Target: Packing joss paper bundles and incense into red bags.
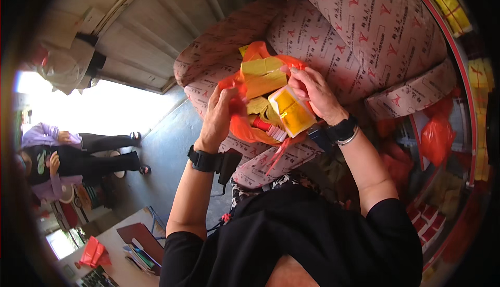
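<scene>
Before me a red plastic bag (240, 125) lies opened on the patterned seat of a sofa. My left hand (220, 113) pinches the bag's rim on the left. On the right side, my right hand (312, 92) has its fingers curled at the bag's edge; its fingertips are partly hidden. Inside the bag are a yellow paper bundle (263, 76), a packet with a shiny gold face (293, 111), coiled yellowish paper (267, 113), a red roll-like item (261, 124) and small pale-ended sticks or tubes (276, 133). Both wrists wear black straps.
A person (78, 154) stands at the left near a bright doorway. Shelves with yellow bundles (478, 119) and a hanging red bag (437, 138) line the right. At lower left, a table (113, 255) holds a red bag (93, 252) and folders (142, 254).
</scene>
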Demonstrator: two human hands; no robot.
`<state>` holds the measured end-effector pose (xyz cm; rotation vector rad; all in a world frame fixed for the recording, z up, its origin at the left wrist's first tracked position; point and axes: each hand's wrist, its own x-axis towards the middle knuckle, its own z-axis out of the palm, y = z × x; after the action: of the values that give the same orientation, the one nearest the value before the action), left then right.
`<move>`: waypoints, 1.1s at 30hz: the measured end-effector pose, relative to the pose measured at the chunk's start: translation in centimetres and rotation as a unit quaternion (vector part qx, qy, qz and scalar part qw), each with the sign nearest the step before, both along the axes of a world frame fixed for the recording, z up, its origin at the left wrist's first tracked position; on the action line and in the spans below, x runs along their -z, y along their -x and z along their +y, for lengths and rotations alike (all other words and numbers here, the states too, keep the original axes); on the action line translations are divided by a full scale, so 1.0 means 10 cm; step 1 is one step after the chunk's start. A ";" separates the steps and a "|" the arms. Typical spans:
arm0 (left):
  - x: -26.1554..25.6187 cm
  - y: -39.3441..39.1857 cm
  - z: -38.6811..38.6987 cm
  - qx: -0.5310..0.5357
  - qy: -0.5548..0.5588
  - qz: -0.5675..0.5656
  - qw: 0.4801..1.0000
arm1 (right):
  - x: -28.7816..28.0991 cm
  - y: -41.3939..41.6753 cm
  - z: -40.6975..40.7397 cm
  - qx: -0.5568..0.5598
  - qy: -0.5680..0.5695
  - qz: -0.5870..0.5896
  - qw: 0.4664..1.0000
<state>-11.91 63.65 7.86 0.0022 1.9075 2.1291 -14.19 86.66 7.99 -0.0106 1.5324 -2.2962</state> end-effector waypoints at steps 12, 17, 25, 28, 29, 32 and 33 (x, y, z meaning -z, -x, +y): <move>1.30 -0.04 0.38 0.021 0.464 -0.008 0.886 | 0.95 -0.06 -0.81 -0.140 0.045 -0.122 0.981; 0.18 -0.27 0.01 0.024 0.500 0.012 0.866 | 0.64 0.17 -0.94 -0.178 -0.057 -0.088 0.978; 0.68 -1.76 -1.95 -0.115 0.507 0.008 0.854 | 0.44 0.51 -1.21 -0.126 -0.053 -0.076 0.988; 1.14 -2.95 -2.72 -0.143 0.494 -0.039 0.857 | 0.74 0.60 -1.34 -0.107 -0.157 -0.091 0.978; 1.21 -3.36 -2.90 -0.163 0.495 -0.070 0.851 | 0.85 0.63 -1.36 -0.089 -0.221 -0.102 0.966; 1.40 -4.72 -3.26 -0.245 0.472 -0.205 0.822 | 0.83 0.70 -1.47 -0.091 -0.314 0.011 0.945; 1.56 -5.23 -3.35 -0.281 0.454 -0.237 0.812 | 0.82 0.76 -1.52 -0.116 -0.308 -0.004 0.944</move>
<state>40.42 30.13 -7.73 -1.2797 2.5285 1.0231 -21.79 71.50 -0.19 -0.0134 2.0550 -1.5612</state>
